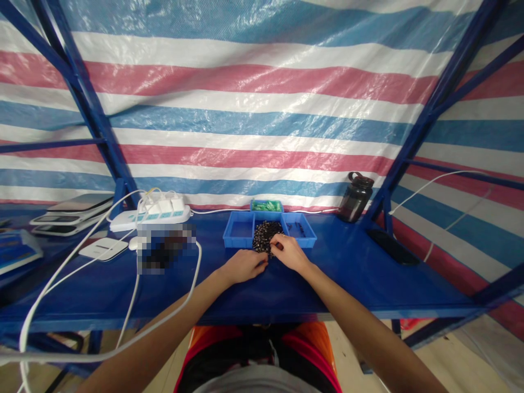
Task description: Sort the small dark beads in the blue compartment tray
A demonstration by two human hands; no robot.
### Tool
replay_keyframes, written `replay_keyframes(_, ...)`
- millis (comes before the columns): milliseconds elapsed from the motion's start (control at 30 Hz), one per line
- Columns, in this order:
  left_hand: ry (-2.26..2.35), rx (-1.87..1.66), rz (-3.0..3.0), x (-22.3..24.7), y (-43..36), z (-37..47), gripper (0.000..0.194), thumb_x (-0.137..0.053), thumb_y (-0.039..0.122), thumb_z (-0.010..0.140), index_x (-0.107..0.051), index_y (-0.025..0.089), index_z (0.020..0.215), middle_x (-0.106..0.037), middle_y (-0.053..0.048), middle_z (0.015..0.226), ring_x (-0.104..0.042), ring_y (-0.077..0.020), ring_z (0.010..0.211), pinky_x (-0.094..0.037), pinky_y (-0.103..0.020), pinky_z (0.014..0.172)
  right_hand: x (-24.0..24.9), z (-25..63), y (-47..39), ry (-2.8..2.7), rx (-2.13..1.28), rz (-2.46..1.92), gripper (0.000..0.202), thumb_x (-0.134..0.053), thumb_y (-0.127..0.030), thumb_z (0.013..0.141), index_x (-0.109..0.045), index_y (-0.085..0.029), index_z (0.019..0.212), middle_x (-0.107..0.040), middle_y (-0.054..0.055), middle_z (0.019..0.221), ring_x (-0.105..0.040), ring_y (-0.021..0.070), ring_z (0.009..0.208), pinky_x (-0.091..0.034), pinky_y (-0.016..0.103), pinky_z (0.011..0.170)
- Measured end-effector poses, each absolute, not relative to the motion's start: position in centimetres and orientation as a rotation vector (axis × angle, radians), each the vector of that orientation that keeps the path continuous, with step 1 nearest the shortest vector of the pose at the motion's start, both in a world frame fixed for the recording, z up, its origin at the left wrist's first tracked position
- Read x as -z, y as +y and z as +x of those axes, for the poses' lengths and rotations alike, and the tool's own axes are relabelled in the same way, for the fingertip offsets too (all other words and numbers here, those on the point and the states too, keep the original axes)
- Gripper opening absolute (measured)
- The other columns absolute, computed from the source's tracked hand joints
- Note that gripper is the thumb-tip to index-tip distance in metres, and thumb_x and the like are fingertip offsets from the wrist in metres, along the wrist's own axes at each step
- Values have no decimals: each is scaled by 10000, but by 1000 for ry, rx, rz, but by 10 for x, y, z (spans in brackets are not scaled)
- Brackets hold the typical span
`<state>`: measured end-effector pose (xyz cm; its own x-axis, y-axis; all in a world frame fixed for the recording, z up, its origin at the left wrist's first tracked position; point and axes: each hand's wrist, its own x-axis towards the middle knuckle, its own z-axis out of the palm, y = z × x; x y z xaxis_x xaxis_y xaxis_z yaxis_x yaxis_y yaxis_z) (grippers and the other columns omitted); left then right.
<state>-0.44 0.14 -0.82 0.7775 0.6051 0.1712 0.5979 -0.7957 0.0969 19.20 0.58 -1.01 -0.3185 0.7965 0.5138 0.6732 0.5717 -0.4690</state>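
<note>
A heap of small dark pieces spills from the middle compartment of a blue divided tray onto the blue table. My left hand rests at the heap's near left edge, fingers bent together; what they hold, if anything, is too small to name. On the near right side of the heap, my right hand has its fingertips pinched at the pieces, and their contents cannot be made out. A few dark pieces lie in the tray's right compartment. Behind it stands a small blue box with green items.
A dark bottle stands at the back right, near a black phone-like object. On the left are a power strip, white cables, a white flat device and stacked scales. Blue frame posts flank the table.
</note>
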Motion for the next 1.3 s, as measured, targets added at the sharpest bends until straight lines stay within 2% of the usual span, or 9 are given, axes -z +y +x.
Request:
replay_keyframes(267, 979, -286, 2919, 4, -1, -4, 241, -385, 340, 934, -582, 271, 1054, -671, -19, 896, -632, -177, 821, -427, -231, 685, -4, 200, -1, -2004, -363, -1163, 71, -485, -157, 799, -536, -190, 837, -596, -29, 697, -559, 111, 608, -434, 214, 596)
replay_keyframes(367, 1005, -298, 2923, 4, -2, -2, 267, -386, 340, 930, -571, 278, 1112, -679, -32, 939, -639, -192, 839, -437, -245, 689, -6, 206, -6, -1988, -621, -1186, 71, -446, -149, 795, -506, -186, 805, -604, -25, 699, -577, 115, 611, -437, 200, 540)
replay_keyframes(433, 1031, -297, 2918, 5, -3, -1, 267, -391, 339, 925, -580, 263, 1097, -682, -42, 928, -642, -197, 830, -440, -250, 686, -4, 210, -10, -2054, -851, -1158, 98, -426, -130, 791, -508, -182, 806, -624, -21, 714, -600, 119, 629, -434, 187, 514)
replay_keyframes(500, 1039, -300, 2911, 5, -2, 0, 253, -397, 333, 921, -593, 247, 1056, -682, -44, 915, -641, -200, 827, -440, -251, 686, 0, 213, -14, -2168, -917, -1086, 97, -457, -121, 780, -537, -174, 796, -635, -17, 721, -607, 124, 652, -441, 192, 542)
replay_keyframes(633, 945, -329, 2899, 4, -1, -2, 228, -398, 303, 923, -595, 247, 1022, -676, -26, 941, -631, -181, 865, -436, -235, 717, 8, 217, -18, -2286, -638, -1023, 74, -527, -117, 764, -582, -164, 746, -617, -10, 713, -568, 115, 629, -429, 207, 597)
replay_keyframes(800, 1015, -318, 2884, 6, 3, -4, 251, -379, 308, 932, -610, 215, 907, -670, -32, 851, -631, -171, 798, -433, -228, 694, 11, 216, -20, -2335, -342, -1044, 79, -553, -138, 787, -580, -166, 718, -596, 8, 758, -560, 130, 709, -428, 232, 688)
replay_keyframes(1033, 1096, -350, 2849, 12, 5, -4, 274, -376, 347, 935, -609, 242, 1036, -679, -43, 906, -640, -193, 834, -444, -258, 717, 12, 216, -20, -2358, -269, -1054, 103, -538, -107, 791, -580, -167, 719, -594, 19, 819, -562, 137, 774, -428, 241, 738)
replay_keyframes(1167, 1051, -351, 2830, 7, 3, -5, 274, -378, 342, 936, -614, 237, 1027, -679, -42, 907, -635, -188, 851, -443, -251, 732, 10, 216, -21, -2411, -245, -1054, 117, -531, -100, 792, -586, -168, 715, -594, 19, 843, -566, 132, 774, -434, 238, 744)
replay_keyframes(1300, 1009, -358, 2827, 3, 1, -5, 262, -386, 343, 934, -617, 233, 987, -673, -33, 894, -629, -171, 829, -437, -229, 718, 8, 216, -24, -2471, -169, -1077, 144, -502, -163, 862, -628, -172, 793, -600, 37, 897, -573, 146, 860, -434, 258, 816)
